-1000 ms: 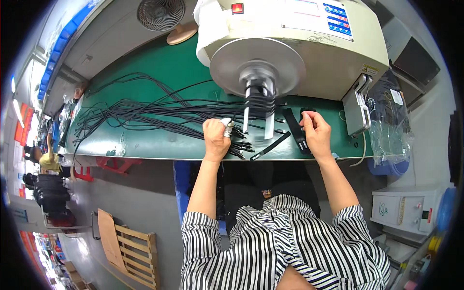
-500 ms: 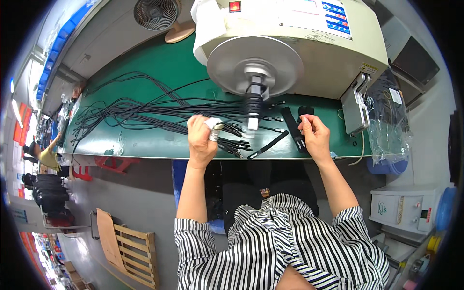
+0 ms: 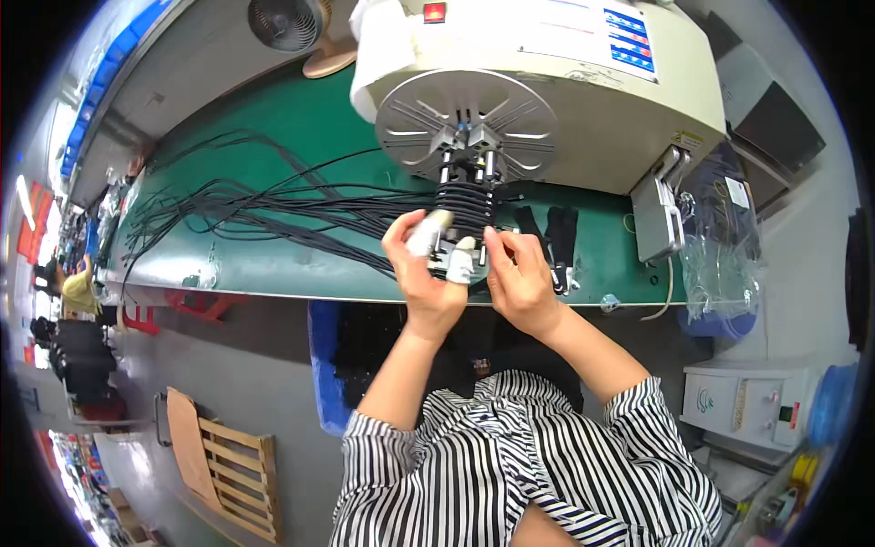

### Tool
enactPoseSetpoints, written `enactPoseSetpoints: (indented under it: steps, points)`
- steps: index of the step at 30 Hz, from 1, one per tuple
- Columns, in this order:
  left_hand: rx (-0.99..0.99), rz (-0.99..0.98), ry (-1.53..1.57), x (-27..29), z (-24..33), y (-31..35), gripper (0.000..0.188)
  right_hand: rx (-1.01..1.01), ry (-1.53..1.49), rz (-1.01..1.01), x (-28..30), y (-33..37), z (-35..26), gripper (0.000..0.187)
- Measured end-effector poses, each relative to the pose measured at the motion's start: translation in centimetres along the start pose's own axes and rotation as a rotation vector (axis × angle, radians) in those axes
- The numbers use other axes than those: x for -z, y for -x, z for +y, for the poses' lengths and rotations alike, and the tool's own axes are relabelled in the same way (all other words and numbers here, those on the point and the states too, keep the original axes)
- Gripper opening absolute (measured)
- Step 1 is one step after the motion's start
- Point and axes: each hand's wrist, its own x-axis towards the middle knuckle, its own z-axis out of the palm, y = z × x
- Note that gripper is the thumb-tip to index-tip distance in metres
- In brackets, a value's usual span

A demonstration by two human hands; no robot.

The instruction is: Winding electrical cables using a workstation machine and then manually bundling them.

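Note:
A coil of black cable [image 3: 467, 202] is wound around the metal rods of a winding machine's spindle, in front of its round slotted disc [image 3: 407, 123]. My left hand [image 3: 428, 278], with white wraps on its thumb and a finger, curls around the coil's left side at the near end. Against the right side, my right hand [image 3: 527, 284] has its fingers bent and pressed to the coil. The coil's near end is partly hidden by my fingers. Many loose black cables [image 3: 273, 205] trail left from it across the green table [image 3: 246, 260].
Black straps [image 3: 562, 237] lie right of my right hand. The machine's cream housing [image 3: 565, 114] fills the back, with a metal-plated bracket [image 3: 658, 214] at its right. A small fan [image 3: 287, 23] stands behind at left. Clear plastic bags [image 3: 720, 273] hang at the table's right end.
The disc and spindle, blurred with turning before, now show sharp slots and rods. My left hand has moved right and my right hand left, both onto the coil.

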Motion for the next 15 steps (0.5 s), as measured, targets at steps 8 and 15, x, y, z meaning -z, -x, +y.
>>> enactPoseSetpoints:
  steps: [8,15]
  points:
    - [0.831,-0.050,1.084,-4.8,0.2,-0.4,0.022,0.099,-0.036,0.012,1.2,-0.6,0.8,0.040]
    - [0.903,-0.118,1.034,-4.6,-0.8,-0.1,0.023,-0.272,-0.247,0.092,1.2,-4.1,5.1,0.018]
